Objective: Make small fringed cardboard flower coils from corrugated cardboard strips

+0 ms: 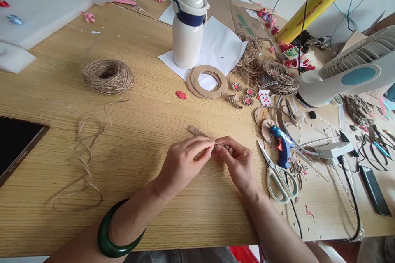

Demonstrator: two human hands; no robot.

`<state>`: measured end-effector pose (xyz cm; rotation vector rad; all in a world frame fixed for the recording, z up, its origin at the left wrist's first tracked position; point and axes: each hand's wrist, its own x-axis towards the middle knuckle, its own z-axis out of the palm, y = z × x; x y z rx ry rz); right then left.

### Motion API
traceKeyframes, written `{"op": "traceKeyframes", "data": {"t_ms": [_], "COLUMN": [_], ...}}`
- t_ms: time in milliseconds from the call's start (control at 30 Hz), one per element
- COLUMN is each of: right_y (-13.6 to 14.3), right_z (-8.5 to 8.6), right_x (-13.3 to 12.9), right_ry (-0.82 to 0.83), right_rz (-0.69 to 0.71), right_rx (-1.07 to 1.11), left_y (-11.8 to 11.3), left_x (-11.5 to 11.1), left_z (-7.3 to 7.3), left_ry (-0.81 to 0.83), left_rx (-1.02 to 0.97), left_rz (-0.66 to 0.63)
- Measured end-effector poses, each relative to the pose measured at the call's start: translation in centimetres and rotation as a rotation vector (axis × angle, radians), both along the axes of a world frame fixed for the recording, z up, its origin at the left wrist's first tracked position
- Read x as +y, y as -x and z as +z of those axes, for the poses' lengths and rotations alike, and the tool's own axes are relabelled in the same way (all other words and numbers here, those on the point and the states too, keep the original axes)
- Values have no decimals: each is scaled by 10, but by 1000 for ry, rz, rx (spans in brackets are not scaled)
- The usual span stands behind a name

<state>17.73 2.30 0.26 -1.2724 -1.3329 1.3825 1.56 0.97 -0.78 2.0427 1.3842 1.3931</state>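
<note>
A narrow strip of corrugated cardboard (197, 131) runs between my hands, its free end pointing up and left above the table. My left hand (187, 158) pinches it between thumb and fingertips. My right hand (239, 160) is closed on the strip's other part, thumb against forefinger, fingertips nearly touching those of the left. The hands partly hide the strip there. Beyond them lie small red discs (181, 95), cardboard rings (220, 82), and several coiled corrugated pieces with red centres (247, 100). Scissors (279, 178) and a blue glue gun (282, 144) rest right of my right hand.
A ball of twine (108, 76) trails a loose strand on the left, near a dark tablet (18, 146). A white bottle (189, 28) stands on paper at the back. A fan (345, 74), power strip (335, 150), cables and scraps crowd the right side.
</note>
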Motion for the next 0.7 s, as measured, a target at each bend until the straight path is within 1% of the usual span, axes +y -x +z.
{"op": "traceKeyframes", "data": {"t_ms": [100,200,333,467,567,633,700], "right_y": [0,1,3,1,-1,-1,-1], "right_z": [0,2,2,-2,-4,-4,-4], "right_x": [0,-1,-1,0,0,-1,-2], "right_ry": [-24,11,104,165,90,-27,-166], "right_rz": [26,35,44,37,21,16,23], "right_rx": [-32,3,81,128,90,35,-54], "left_y": [1,1,-1,-2,-2,-2,-2], "left_x": [-1,-1,0,0,0,0,0], "left_z": [-1,1,5,4,4,5,4], "left_ry": [-49,-15,132,351,424,430,432], "left_rx": [67,44,-106,-350,-443,-448,-438], "left_rz": [2,20,48,35,-35,-56,-38]}}
